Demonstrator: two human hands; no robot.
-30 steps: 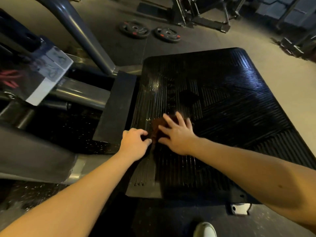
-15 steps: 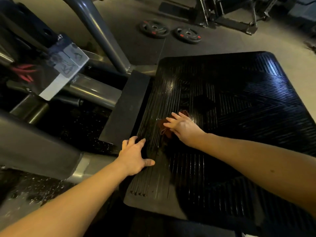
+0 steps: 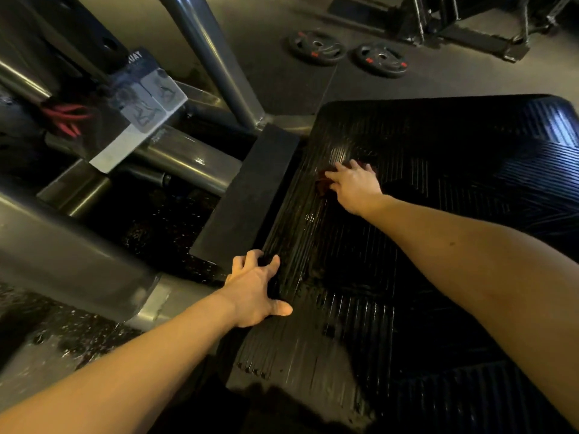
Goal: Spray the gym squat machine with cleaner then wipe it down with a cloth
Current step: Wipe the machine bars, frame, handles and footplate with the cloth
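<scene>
- The right hand (image 3: 355,186) lies flat with straight fingers, pressing a reddish-brown cloth (image 3: 322,182) onto the ribbed black footplate (image 3: 454,158) of the squat machine, in the plate's upper left part. Most of the cloth is hidden under the palm, so I cannot tell how it is folded.
- The hand only presses and does not grip, so the cloth could bunch on the ridges or slip out from under the fingers, leaving bare skin dragging over wet rubber.
- The plate gleams wet in streaks. The left hand (image 3: 255,286), open with fingers spread, braces on the plate's left edge and may skid if weight leans onto it.
- The grooves probably hold cleaner, and a stroke across the ribs would likely skip the hollows.
- The wide right side of the plate lies well apart from the cloth and could go unwiped.
- A stroke pushed further left could knock the knuckles against the black pad (image 3: 247,195) just beside the plate.
</scene>
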